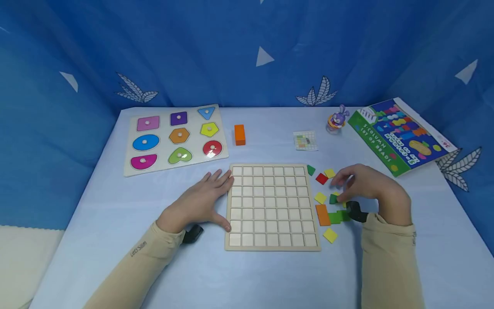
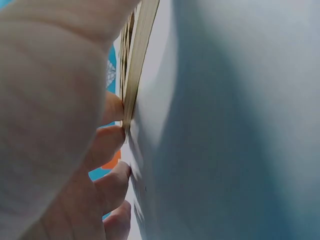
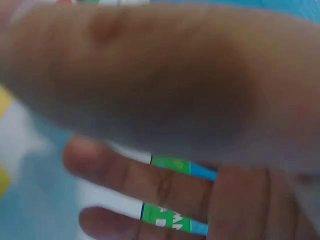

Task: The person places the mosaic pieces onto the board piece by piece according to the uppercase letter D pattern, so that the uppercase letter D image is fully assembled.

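A pale wooden grid board (image 1: 273, 249) of square cells lies flat in the middle of the table. My left hand (image 1: 200, 199) is spread along its left side, with fingertips and thumb right at the frame. The left wrist view shows fingers (image 2: 107, 145) against the board's edge (image 2: 134, 75). To the board's right, my right hand (image 1: 366, 182) hovers over loose coloured tiles, thumb and fingers apart. Its thumb is right by a dark green tile (image 1: 333, 199). Around it lie a red tile (image 1: 322, 179), a yellow tile (image 1: 320, 198) and an orange rectangle (image 1: 323, 215).
A knob shape puzzle (image 1: 162, 139) lies at the back left, with an orange block (image 1: 239, 135) beside it. Farther right are a small printed card (image 1: 305, 140), a purple rabbit figure (image 1: 338, 119) and a colourful box (image 1: 403, 135). A blue curtain (image 1: 216, 51) hangs behind the table.
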The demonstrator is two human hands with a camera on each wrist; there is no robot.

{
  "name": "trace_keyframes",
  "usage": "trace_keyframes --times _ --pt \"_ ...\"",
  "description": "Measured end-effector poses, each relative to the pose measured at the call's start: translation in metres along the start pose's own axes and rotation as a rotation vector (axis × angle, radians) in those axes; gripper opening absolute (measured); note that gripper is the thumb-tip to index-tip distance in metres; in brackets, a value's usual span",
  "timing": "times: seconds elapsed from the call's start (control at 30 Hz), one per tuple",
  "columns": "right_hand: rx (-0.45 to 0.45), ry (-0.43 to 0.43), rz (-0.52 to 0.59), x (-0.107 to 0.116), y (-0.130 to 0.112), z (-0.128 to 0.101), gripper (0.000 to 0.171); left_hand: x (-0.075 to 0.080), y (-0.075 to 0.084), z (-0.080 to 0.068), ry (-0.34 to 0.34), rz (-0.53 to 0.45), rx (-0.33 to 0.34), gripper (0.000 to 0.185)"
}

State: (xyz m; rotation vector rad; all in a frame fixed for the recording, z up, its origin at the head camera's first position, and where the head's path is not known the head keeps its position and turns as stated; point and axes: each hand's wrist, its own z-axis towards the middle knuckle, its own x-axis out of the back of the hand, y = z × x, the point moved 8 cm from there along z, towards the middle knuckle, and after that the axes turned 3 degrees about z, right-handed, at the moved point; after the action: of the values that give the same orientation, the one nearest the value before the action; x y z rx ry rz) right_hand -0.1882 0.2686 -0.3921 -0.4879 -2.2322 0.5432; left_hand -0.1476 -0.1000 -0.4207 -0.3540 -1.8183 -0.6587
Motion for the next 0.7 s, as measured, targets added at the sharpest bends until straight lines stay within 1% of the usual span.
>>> trace_keyframes --times 0.1,0.2,0.3,0.43,0.6,0.7 --pt "0.000 -0.024 -0.006 -0.010 0.000 -0.003 0.038 0.001 -0.001 0.000 -0.007 -0.007 -0.002 0.138" --pt "0.010 -0.030 -0.020 -0.020 -0.002 -0.008 0.034 0.001 -0.001 0.000 -0.002 -0.006 -0.010 0.138" --pt "0.056 -0.048 -0.046 -0.032 -0.008 -0.013 0.035 0.000 -0.003 -0.001 0.007 -0.005 0.000 0.138" --pt "0.110 -0.055 -0.098 -0.046 -0.013 -0.018 0.036 0.001 -0.004 -0.002 -0.003 -0.008 0.013 0.138" --pt "0.131 -0.014 -0.137 -0.050 -0.010 -0.019 0.034 0.002 -0.003 0.001 -0.025 -0.008 0.032 0.139" --pt "0.138 -0.013 -0.141 -0.052 -0.008 -0.018 0.031 0.000 -0.002 0.000 -0.045 -0.006 0.051 0.140"
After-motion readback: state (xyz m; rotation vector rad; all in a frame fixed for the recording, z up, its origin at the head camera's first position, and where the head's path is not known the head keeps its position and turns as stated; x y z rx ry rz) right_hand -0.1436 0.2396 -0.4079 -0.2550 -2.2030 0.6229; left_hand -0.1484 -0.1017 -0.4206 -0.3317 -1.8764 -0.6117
